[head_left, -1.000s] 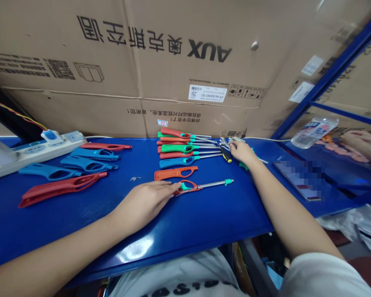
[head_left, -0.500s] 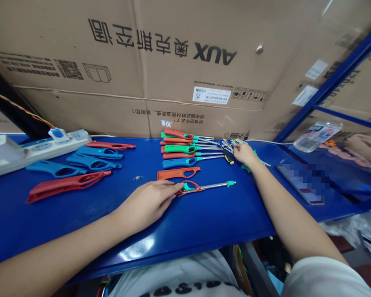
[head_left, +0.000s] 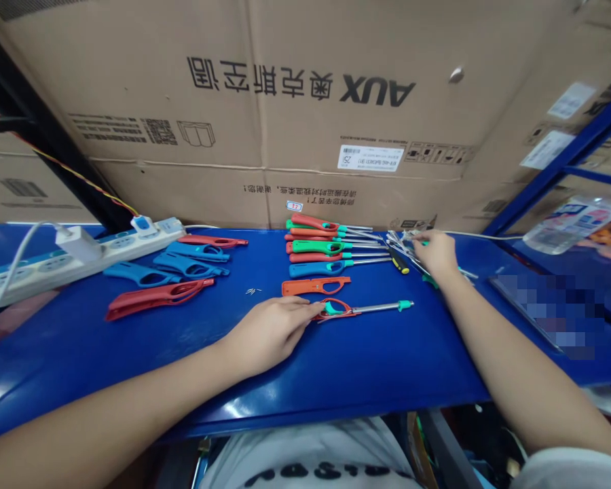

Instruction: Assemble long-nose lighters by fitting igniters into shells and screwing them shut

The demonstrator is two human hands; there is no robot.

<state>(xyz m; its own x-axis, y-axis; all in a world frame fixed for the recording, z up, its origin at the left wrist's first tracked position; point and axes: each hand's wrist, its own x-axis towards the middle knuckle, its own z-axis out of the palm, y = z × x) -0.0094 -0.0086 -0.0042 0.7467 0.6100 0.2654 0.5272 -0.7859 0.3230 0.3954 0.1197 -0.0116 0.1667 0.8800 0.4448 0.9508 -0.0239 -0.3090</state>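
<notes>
My left hand (head_left: 278, 329) is closed on the handle end of a long-necked lighter (head_left: 339, 309) with an orange shell, a green trigger and a metal tube. That lighter lies flat on the blue table. Just behind it rests a loose orange handle half (head_left: 316, 285). My right hand (head_left: 436, 257) reaches into a pile of metal lighter tubes (head_left: 404, 243) with green parts; its fingers are pinched together, and what they grip is hard to see. Left of the pile several whole lighters (head_left: 316, 246) lie side by side. A black and yellow screwdriver (head_left: 399, 261) lies beside the tubes.
Blue and red handle shells (head_left: 173, 265) lie at the left by a white power strip (head_left: 117, 248). Small metal pins (head_left: 253, 291) are near my left hand. A large cardboard box (head_left: 305, 122) walls the back. A plastic bottle (head_left: 573, 224) and a phone (head_left: 544, 312) are at the right.
The camera view has turned slightly left, so everything sits further right. My right hand has shifted a little over the tube pile; my left hand stays on the lighter.
</notes>
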